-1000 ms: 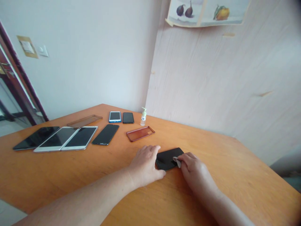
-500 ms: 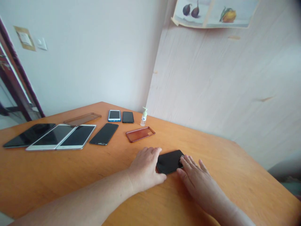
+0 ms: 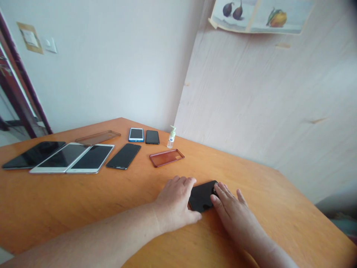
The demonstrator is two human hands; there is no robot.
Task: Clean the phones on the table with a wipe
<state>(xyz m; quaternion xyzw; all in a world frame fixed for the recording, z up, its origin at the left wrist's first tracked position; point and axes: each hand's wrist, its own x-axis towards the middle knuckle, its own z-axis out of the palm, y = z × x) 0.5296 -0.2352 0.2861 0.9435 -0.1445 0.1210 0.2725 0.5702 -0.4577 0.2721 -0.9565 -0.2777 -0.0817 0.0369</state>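
A black smartphone lies on the wooden table, its dark glossy face up. My left hand grips its left end, thumb at the near edge and fingers at the far edge. Over the right end, my right hand rests with fingers stretched out and its fingertips on the surface. A small shiny round detail shows beside those fingertips, partly covered. Beyond my left hand lies a reddish translucent phone case.
At the left lie a black tablet, two white-framed devices and a black phone. Farther back are a brownish clear case, a blue-edged phone, a small dark phone and a pump bottle. A wall stands behind the table.
The view has shifted slightly. Both hands stay at the smartphone, which sits slightly lower and farther right in view. My right thumb has moved up onto the phone's near right corner.
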